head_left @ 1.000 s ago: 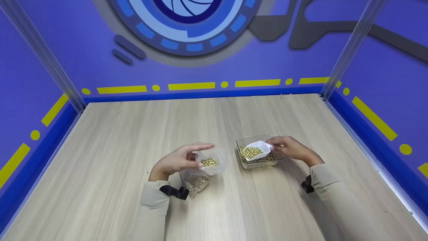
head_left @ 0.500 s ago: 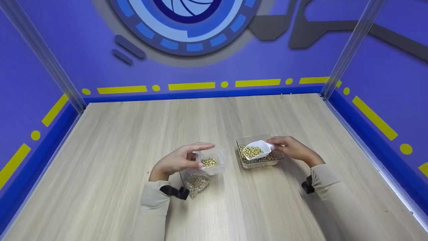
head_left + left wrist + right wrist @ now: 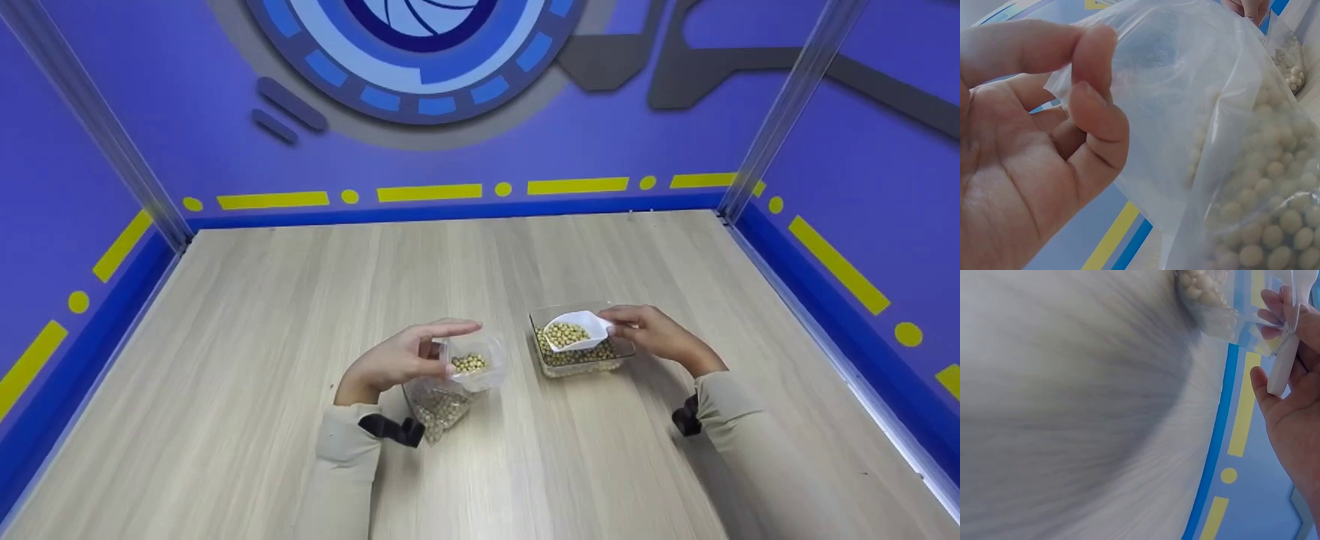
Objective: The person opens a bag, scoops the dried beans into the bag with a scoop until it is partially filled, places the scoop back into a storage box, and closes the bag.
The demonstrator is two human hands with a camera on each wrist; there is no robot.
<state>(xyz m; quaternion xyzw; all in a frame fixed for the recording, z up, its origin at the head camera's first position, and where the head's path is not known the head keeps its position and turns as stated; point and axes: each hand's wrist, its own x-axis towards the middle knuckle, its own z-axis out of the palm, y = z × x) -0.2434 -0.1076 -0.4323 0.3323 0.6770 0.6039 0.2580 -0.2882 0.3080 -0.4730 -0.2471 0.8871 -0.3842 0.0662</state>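
Observation:
My left hand point(image 3: 397, 358) pinches the mouth of a clear plastic bag point(image 3: 442, 411), with curled fingertips at its edge in the left wrist view. Pale yellow round beans, like soybeans, fill the lower part of this bag, which stands on the table with its mouth spread. To the right, my right hand point(image 3: 654, 335) grips the handle of a white scoop point(image 3: 598, 327). Beans point(image 3: 568, 334) lie in the scoop, which is held nearly level over a clear rectangular container point(image 3: 577, 369) of the same beans. The scoop's handle point(image 3: 1280, 374) shows between thumb and fingers in the right wrist view.
The wooden table point(image 3: 315, 285) carries the bag and the container side by side, with a narrow gap between. Blue-purple panels point(image 3: 420, 169) with yellow stripes enclose it at the back and both sides.
The scoop has tipped back from a tilted to a more level pose and risen slightly over the container, with beans in it. The left hand and bag have stayed put.

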